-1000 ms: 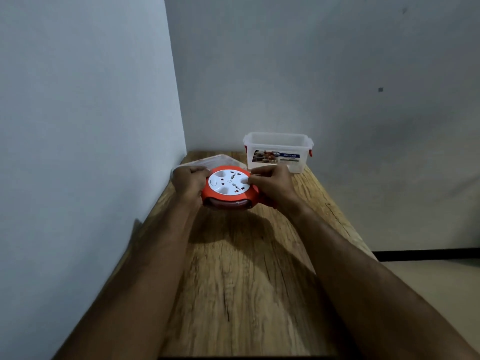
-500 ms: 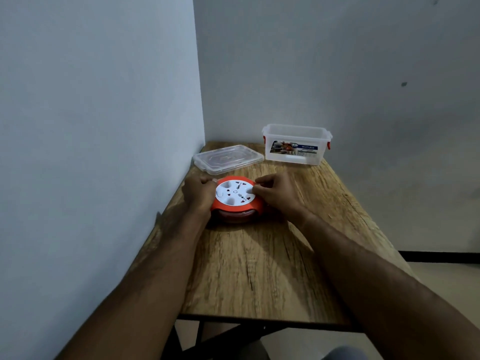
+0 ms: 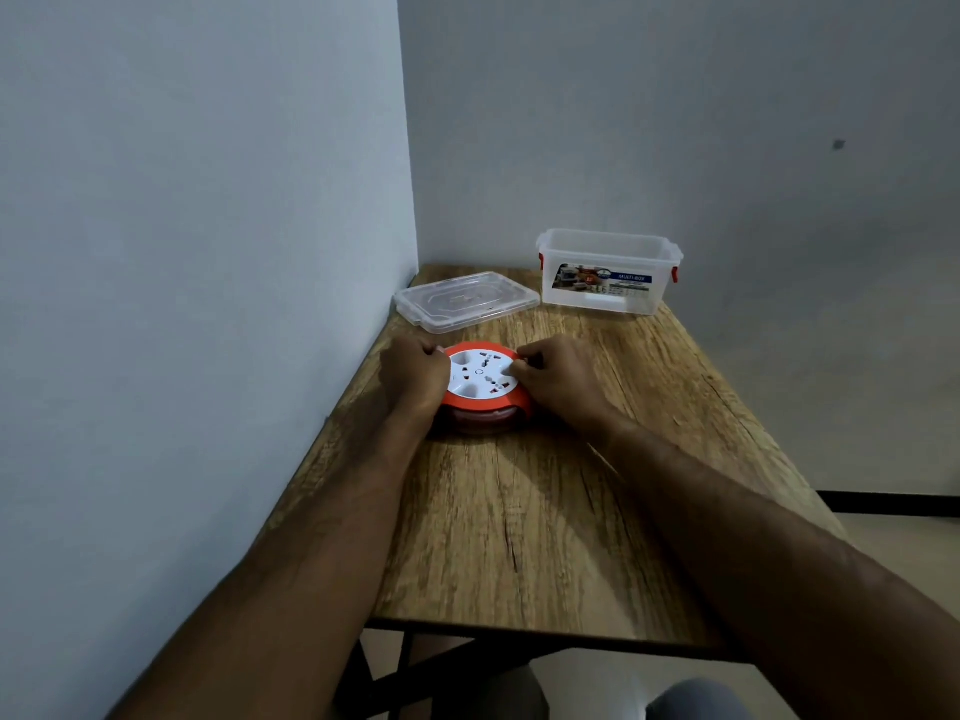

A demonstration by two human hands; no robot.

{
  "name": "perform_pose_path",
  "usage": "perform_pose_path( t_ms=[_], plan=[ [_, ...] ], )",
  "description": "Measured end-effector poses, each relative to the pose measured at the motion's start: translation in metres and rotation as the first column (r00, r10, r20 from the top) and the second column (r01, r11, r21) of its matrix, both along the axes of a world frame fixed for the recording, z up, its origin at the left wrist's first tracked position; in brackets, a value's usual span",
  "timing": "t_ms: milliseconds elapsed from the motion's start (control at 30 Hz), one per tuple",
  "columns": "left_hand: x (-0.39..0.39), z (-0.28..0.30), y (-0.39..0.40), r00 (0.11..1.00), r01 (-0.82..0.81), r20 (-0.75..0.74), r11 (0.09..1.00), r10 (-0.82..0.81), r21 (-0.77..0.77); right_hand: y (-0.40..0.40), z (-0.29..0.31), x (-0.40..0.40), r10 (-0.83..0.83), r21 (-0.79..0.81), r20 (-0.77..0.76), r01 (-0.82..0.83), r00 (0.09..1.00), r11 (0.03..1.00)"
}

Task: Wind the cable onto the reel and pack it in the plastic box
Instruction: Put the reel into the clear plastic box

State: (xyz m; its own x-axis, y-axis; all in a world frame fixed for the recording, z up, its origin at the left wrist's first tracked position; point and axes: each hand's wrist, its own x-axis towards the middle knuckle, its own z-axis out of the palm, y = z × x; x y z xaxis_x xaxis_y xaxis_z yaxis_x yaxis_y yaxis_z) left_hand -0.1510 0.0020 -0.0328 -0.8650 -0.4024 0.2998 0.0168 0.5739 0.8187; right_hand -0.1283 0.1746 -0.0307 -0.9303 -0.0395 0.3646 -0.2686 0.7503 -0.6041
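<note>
Item: orange cable reel (image 3: 484,394) with a white socket face, lying flat on the wooden table (image 3: 519,522), toward its left edge and about mid-depth. Wound cable is dimly visible as dark red turns under the orange rim; its end and plug cannot be made out. Left hand (image 3: 415,376) curled closed around the reel's left rim, fingertips hidden behind it. Right hand (image 3: 558,379) clamped on the right rim, thumb and forefinger pinching at the edge of the white face; the remaining fingers are tucked out of sight. Both forearms run off the near bottom of the view. Far right: clear plastic box (image 3: 608,272), open-topped, red latches at both ends, label partly legible as "MULTI-BOX"; smaller print unreadable. Far left: clear lid (image 3: 465,299), flat on the table, just beside the box, close to the left wall. Table sits in a corner of plain grey-white walls; dark frame legs beneath, pale floor and dark skirting at right.
</note>
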Motion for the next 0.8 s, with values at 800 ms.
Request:
perform_pose_path(
  t_ms=[800],
  plan=[
    [-0.051, 0.022, 0.028, 0.888, -0.056, -0.366, 0.727, -0.277, -0.684, 0.029, 0.014, -0.029, -0.100, 0.422, -0.075, 0.122, 0.992, 0.898]
  ],
)
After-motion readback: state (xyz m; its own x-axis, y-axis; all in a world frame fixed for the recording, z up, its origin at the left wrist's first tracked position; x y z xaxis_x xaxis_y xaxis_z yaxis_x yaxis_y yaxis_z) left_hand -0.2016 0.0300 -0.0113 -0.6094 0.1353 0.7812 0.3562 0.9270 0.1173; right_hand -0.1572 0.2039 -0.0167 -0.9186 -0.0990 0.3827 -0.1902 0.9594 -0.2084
